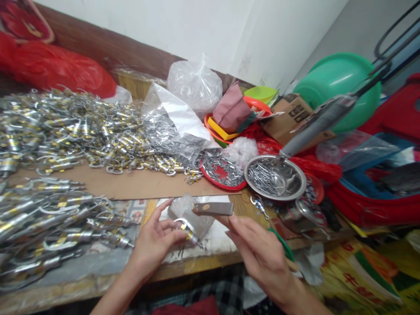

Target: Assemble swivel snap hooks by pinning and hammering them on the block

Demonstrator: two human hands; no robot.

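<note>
In the middle of the head view, my left hand (156,238) pinches a small silver metal fitting (190,235) with a curved hook and a yellow band between thumb and fingers. It is held over a pale, translucent block (183,208) on the bench, and I cannot tell whether the two touch. My right hand (262,249) is closed round a hammer, its dark flat head (213,208) pointing left above the block. Most of the handle is hidden by the fingers. A similar small fitting (260,205) lies to the right of the hammer.
Heaps of hooked metal fittings (65,131) fill the left side. A clear bag of metal parts (170,127) lies behind my hands. To the right stand a red tray (238,187) of small parts and a steel bowl (295,188) of pins. A grey-handled tool (315,127) slants above the bowl.
</note>
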